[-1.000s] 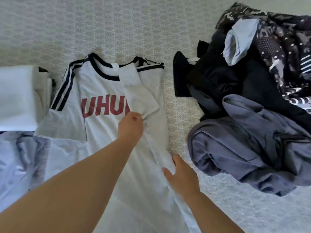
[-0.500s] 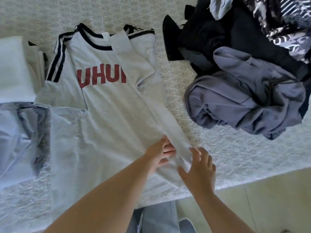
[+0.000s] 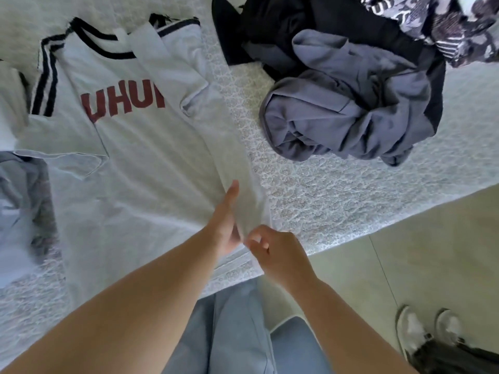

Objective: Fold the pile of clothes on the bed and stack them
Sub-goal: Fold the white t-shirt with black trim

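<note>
A white T-shirt (image 3: 129, 157) with red letters and navy trim lies face up on the bed, its right side and sleeve folded inward. My left hand (image 3: 225, 220) rests edge-on with straight fingers along the folded right edge near the hem. My right hand (image 3: 272, 249) pinches the shirt's lower right corner at the bed's edge, just beside the left hand. The unfolded pile lies at the upper right: a grey-blue garment (image 3: 351, 103), black clothes (image 3: 270, 28) and a patterned piece (image 3: 459, 28).
Folded white cloth (image 3: 8, 103) and a light blue garment (image 3: 16, 211) lie at the left edge. The textured bedspread (image 3: 324, 190) ends at a pale floor (image 3: 418, 252). White shoes (image 3: 426, 330) stand on the floor at the lower right.
Both hands slid down the shirt's folded right side from chest height to the hem. The right hand went from lying flat to pinching the corner. The view tilted down toward the floor.
</note>
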